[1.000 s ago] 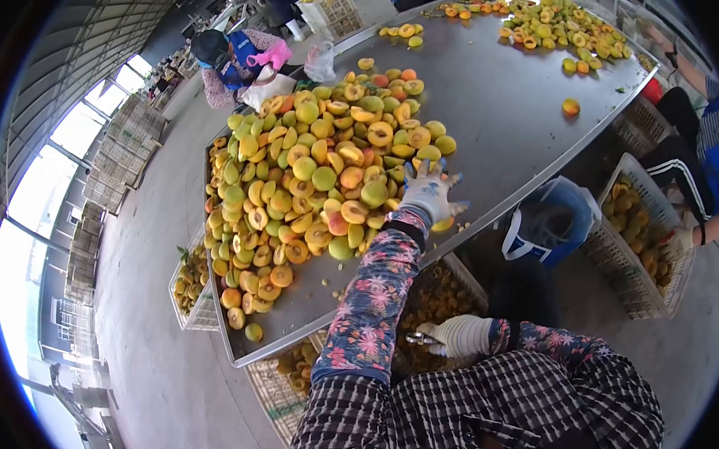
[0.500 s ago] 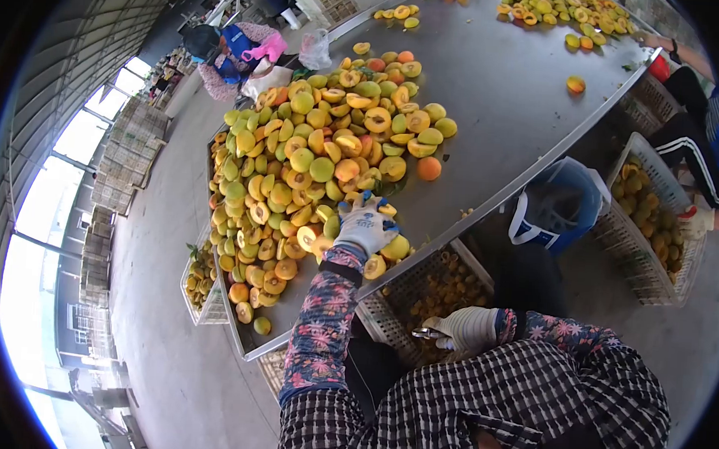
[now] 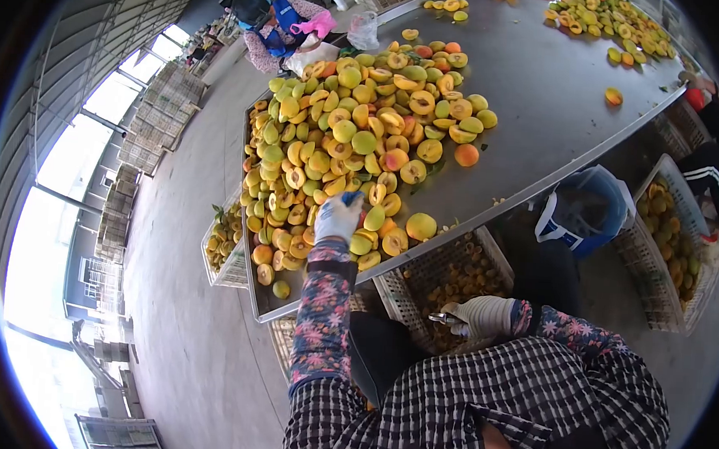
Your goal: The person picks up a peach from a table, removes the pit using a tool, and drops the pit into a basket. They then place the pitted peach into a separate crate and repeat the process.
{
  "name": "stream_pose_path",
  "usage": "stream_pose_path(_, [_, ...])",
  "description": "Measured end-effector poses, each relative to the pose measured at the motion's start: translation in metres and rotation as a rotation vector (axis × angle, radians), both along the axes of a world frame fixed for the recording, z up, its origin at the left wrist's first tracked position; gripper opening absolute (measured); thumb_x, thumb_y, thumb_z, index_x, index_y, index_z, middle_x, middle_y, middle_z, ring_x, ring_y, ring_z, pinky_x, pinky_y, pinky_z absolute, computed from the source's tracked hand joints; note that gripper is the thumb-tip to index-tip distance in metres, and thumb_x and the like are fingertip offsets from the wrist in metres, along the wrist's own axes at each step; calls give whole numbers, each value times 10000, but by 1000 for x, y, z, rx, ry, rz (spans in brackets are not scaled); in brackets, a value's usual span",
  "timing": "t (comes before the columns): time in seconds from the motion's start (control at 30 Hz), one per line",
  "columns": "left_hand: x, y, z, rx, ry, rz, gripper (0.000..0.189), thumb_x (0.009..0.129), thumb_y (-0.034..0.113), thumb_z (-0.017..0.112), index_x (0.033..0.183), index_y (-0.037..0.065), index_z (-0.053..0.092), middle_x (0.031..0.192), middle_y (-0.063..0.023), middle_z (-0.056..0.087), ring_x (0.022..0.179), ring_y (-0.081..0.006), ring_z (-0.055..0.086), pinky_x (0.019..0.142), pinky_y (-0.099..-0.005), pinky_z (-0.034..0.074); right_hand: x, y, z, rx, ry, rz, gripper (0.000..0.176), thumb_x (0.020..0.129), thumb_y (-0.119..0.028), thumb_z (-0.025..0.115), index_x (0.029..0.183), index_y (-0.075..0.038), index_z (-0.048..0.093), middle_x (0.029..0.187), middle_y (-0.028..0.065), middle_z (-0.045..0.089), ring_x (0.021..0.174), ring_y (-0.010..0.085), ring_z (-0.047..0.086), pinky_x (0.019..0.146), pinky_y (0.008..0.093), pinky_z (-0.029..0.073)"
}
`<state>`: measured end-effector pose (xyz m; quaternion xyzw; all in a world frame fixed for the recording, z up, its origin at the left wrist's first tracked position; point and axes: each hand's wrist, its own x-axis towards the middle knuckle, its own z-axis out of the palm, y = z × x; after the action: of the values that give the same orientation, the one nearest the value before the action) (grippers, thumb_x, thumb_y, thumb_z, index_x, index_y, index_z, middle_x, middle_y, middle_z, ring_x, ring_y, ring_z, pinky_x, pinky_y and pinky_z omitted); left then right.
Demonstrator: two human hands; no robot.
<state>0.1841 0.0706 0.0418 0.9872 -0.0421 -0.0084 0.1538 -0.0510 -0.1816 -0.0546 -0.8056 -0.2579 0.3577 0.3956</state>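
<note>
My left hand (image 3: 339, 218), in a white glove with blue fingertips, reaches onto the near edge of a heap of halved yellow-green fruit (image 3: 356, 127) on a metal table (image 3: 536, 104). Its fingers point away and are partly hidden, so whether they hold a fruit cannot be made out. Lower right, my right hand (image 3: 485, 319) is closed around a small metal tool (image 3: 446, 318). That hand is above a crate (image 3: 500, 260) containing small brown pieces, beside the table's near edge.
A blue and white bucket (image 3: 584, 212) stands right of the crate. Farther right is a crate of fruit (image 3: 659, 240) near a co-worker's legs. Another co-worker (image 3: 280, 29) is beyond the table's left side. A fruit crate (image 3: 226, 250) stands at the table's left edge.
The view has shifted, so the table and heap appear farther right. My left hand has moved left over the fruit relative to the heap. My right hand still grips the tool.
</note>
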Motion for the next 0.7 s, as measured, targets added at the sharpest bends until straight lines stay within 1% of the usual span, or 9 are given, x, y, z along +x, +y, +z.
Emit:
stream_pose_path(0.2, [11,-51,-23,514,298,7,750,837,705,484,1262,102,619,1366,-165,535,1258,-324,495,1050,-435,376,2,4,-53,89,-29,-64,365,924,-255,608,1208,-49,509,865,133,632,806,308,631,766,393,490])
stream_pose_path(0.27, [20,-46,-47,514,250,-24,789,832,724,467,1291,96,599,1367,-174,531,1253,-334,500,1071,-435,352,3,4,-60,457,433,-303,339,942,-229,592,1198,-23,508,868,97,628,796,258,629,754,353,500])
stream_pose_path(0.3, [28,-47,-52,486,360,-26,777,824,728,468,1340,155,564,1421,-165,478,1308,-360,440,1098,-462,308,7,5,-42,797,891,-511,320,950,-213,586,1187,-11,512,871,76,623,788,230,625,746,329,504])
stream_pose_path(0.4, [11,-58,-42,341,382,-100,731,823,727,467,1372,249,531,1459,-155,429,1363,-377,364,1138,-527,214,11,-13,47,673,517,-667,258,980,-201,566,1148,-5,575,905,-3,598,784,88,559,744,215,473])
stream_pose_path(0.43, [3,-70,-33,366,392,-36,641,834,696,489,1358,330,537,1500,-93,387,1376,-337,352,1150,-614,34,12,-13,46,739,406,-724,267,980,-218,571,1143,-7,587,905,-7,599,780,75,545,746,208,462])
stream_pose_path(0.47, [0,-74,-31,323,394,-36,645,831,691,497,1349,310,548,1486,-91,409,1379,-341,344,1143,-622,13,13,-13,46,805,293,-781,277,980,-235,576,1139,-9,600,904,-11,600,777,62,531,748,201,451])
stream_pose_path(0.53, [-14,-84,-14,273,381,-68,578,836,613,561,1335,321,554,1422,-108,491,1339,-329,415,1157,-561,136,15,-26,59,785,209,-689,296,947,-269,639,1094,-12,638,918,-25,619,820,48,540,766,197,436])
stream_pose_path(0.63, [-1,-72,-42,-175,355,-126,698,755,497,718,1328,136,550,1267,-184,604,1214,-320,551,1065,-431,386,13,-34,90,790,113,-704,246,919,-214,680,1067,-19,650,929,-18,627,843,52,549,768,211,447])
stream_pose_path(0.7, [5,-75,-54,-182,317,-101,665,781,419,721,1337,105,536,1261,-156,618,1191,-305,569,1027,-380,421,9,-43,114,769,99,-704,245,904,-190,698,1071,-19,644,927,-13,630,836,50,550,761,221,453])
